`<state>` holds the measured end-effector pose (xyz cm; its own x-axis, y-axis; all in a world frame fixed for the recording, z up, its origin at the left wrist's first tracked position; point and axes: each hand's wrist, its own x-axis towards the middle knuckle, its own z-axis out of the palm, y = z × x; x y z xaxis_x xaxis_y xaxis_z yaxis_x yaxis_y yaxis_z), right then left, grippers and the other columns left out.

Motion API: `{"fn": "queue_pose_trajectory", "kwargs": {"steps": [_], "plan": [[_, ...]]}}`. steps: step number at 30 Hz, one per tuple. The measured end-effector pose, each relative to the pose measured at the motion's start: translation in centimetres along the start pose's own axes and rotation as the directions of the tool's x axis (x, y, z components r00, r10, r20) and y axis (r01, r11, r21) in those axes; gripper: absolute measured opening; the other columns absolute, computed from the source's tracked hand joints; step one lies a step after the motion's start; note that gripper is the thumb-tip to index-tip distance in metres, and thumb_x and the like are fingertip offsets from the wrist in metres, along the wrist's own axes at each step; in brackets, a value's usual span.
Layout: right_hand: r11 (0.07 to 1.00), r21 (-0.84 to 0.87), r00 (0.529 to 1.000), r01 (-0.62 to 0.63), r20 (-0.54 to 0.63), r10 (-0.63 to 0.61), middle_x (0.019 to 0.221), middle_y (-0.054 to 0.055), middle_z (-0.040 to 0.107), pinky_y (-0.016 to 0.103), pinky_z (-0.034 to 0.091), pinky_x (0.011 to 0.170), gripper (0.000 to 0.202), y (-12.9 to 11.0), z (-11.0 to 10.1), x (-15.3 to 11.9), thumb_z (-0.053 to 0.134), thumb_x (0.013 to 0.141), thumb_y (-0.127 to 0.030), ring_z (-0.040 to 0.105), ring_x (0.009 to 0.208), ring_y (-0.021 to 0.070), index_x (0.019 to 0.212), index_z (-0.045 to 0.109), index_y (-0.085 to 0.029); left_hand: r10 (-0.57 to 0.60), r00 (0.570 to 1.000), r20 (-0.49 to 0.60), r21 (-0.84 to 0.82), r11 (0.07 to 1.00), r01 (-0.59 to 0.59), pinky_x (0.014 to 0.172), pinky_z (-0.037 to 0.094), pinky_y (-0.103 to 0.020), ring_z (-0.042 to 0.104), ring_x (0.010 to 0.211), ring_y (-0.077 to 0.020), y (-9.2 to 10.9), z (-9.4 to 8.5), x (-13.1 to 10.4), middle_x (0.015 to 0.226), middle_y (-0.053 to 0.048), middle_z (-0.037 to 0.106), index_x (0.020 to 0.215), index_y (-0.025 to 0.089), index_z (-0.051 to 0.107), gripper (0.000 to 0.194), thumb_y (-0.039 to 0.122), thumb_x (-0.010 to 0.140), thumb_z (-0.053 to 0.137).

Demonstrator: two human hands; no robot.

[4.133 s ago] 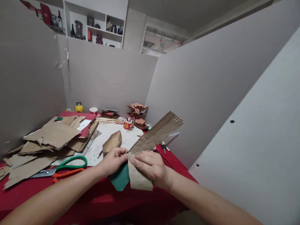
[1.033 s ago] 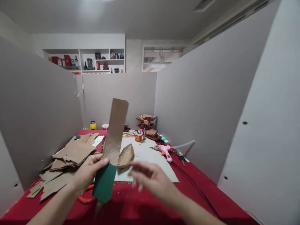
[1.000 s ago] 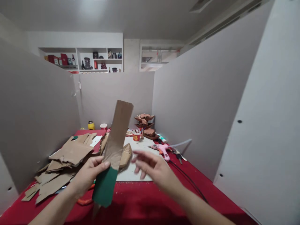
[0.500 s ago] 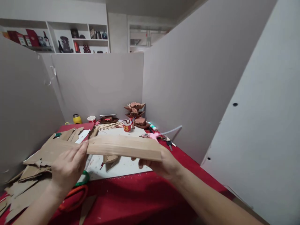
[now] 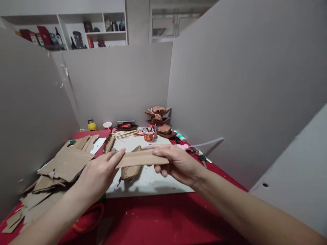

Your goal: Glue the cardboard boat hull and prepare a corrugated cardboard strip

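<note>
Our left hand [image 5: 98, 170] and right hand [image 5: 177, 161] — fingers pinching its ends — hold a long tan cardboard strip [image 5: 140, 159] above the red-clothed worktop [image 5: 150, 214], behind its front edge (partly hiding a boat-shaped brown cardboard piece [image 5: 130, 173]).

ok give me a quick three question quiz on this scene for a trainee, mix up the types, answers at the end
1. True or false: the left hand alone holds the strip.
2. Which thing on the white board is partly hidden behind the strip? a) boat b) keys c) yellow flask
3. Fill in: the cardboard pile lies on the person's ____ side.

Key: 1. False, the right hand grips it too. 2. a. 3. left.
</note>
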<state>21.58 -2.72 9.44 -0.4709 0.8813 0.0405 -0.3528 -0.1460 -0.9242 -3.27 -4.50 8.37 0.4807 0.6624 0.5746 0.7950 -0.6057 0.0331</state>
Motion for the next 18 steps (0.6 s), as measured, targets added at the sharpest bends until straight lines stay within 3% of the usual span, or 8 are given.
{"fn": "queue_pose_trajectory", "kwargs": {"steps": [2, 3, 5, 7, 9, 12, 15, 18], "plan": [[0.999, 0.004, 0.999, 0.032, -0.020, -0.032, 0.062, 0.005, 0.071, 0.017, 0.045, 0.033, 0.033, -0.9, 0.2, 0.4, 0.061, 0.080, -0.033, 0.061, 0.042, 0.0118, 0.104, 0.064, -0.010, -0.128, 0.975, 0.180, -0.271, 0.947, 0.174, 0.067, 0.051, -0.027, 0.067, 0.076, -0.0207, 1.0, -0.8, 0.6, 0.097, -0.010, 0.072, 0.121, 0.021, 0.062, 0.036, 0.030, 0.092, 0.043], [0.998, -0.008, 0.998, 0.060, -0.005, -0.060, 0.062, 0.006, 0.071, 0.018, 0.046, 0.034, 0.035, -1.3, 0.3, 0.5, 0.060, 0.081, -0.041, 0.062, 0.041, 0.0126, 0.099, 0.065, -0.012, -0.179, 0.936, 0.304, -0.410, 0.862, 0.298, 0.062, 0.050, -0.025, 0.065, 0.070, -0.0186, 1.4, -1.1, 0.8, 0.087, -0.009, 0.072, 0.111, 0.019, 0.067, 0.036, 0.036, 0.093, 0.041], [0.986, -0.087, 0.989, 0.140, 0.055, -0.136, 0.058, 0.006, 0.070, 0.019, 0.046, 0.035, 0.043, -1.7, 0.3, 0.9, 0.059, 0.079, -0.056, 0.060, 0.039, 0.0126, 0.079, 0.065, -0.013, -0.219, 0.819, 0.531, -0.587, 0.602, 0.542, 0.053, 0.046, -0.022, 0.061, 0.058, -0.0161, 2.1, -1.5, 1.0, 0.068, -0.007, 0.068, 0.087, 0.015, 0.070, 0.046, 0.048, 0.093, 0.038], [0.954, -0.207, 0.975, 0.218, 0.086, -0.205, 0.048, 0.004, 0.066, 0.017, 0.040, 0.033, 0.048, -1.6, 0.1, 1.4, 0.060, 0.078, -0.060, 0.054, 0.033, 0.0092, 0.061, 0.058, -0.014, -0.176, 0.711, 0.681, -0.627, 0.361, 0.690, 0.050, 0.044, -0.021, 0.059, 0.052, -0.0152, 2.7, -1.3, 0.7, 0.059, -0.007, 0.065, 0.076, 0.014, 0.068, 0.053, 0.055, 0.091, 0.039], [0.936, -0.265, 0.972, 0.233, 0.064, -0.224, 0.036, -0.001, 0.055, 0.014, 0.030, 0.030, 0.052, -1.0, -0.2, 2.2, 0.059, 0.080, -0.058, 0.041, 0.026, 0.0046, 0.051, 0.053, -0.015, -0.108, 0.667, 0.737, -0.640, 0.202, 0.741, 0.053, 0.046, -0.023, 0.060, 0.052, -0.0155, 3.2, -0.6, 0.2, 0.057, -0.008, 0.065, 0.074, 0.013, 0.068, 0.054, 0.057, 0.089, 0.041], [0.970, -0.203, 0.991, 0.131, 0.032, -0.127, 0.028, -0.005, 0.042, 0.015, 0.019, 0.029, 0.053, 0.0, -1.0, 3.6, 0.057, 0.081, -0.055, 0.027, 0.024, 0.0026, 0.046, 0.047, -0.016, -0.053, 0.660, 0.750, -0.660, 0.016, 0.751, 0.057, 0.049, -0.025, 0.060, 0.050, -0.0149, 3.7, 1.1, -0.8, 0.056, -0.007, 0.064, 0.071, 0.013, 0.067, 0.052, 0.058, 0.086, 0.048], [0.985, -0.164, 0.998, 0.055, 0.014, -0.054, 0.028, -0.007, 0.040, 0.016, 0.017, 0.029, 0.050, 1.0, -1.6, 4.6, 0.058, 0.081, -0.054, 0.027, 0.024, 0.0034, 0.049, 0.046, -0.017, -0.051, 0.632, 0.773, -0.632, -0.137, 0.763, 0.051, 0.048, -0.023, 0.059, 0.046, -0.0134, 3.8, 2.5, -1.2, 0.056, -0.006, 0.064, 0.071, 0.013, 0.067, 0.048, 0.058, 0.082, 0.055], [0.968, -0.235, 0.996, 0.084, -0.017, -0.090, 0.030, -0.007, 0.044, 0.015, 0.017, 0.028, 0.050, 1.5, -1.8, 4.7, 0.057, 0.080, -0.057, 0.027, 0.024, 0.0029, 0.052, 0.049, -0.016, 0.001, 0.601, 0.799, -0.585, -0.230, 0.778, 0.055, 0.051, -0.025, 0.064, 0.053, -0.0155, 3.6, 3.3, -0.8, 0.064, -0.010, 0.069, 0.077, 0.012, 0.067, 0.043, 0.054, 0.082, 0.058]]}}
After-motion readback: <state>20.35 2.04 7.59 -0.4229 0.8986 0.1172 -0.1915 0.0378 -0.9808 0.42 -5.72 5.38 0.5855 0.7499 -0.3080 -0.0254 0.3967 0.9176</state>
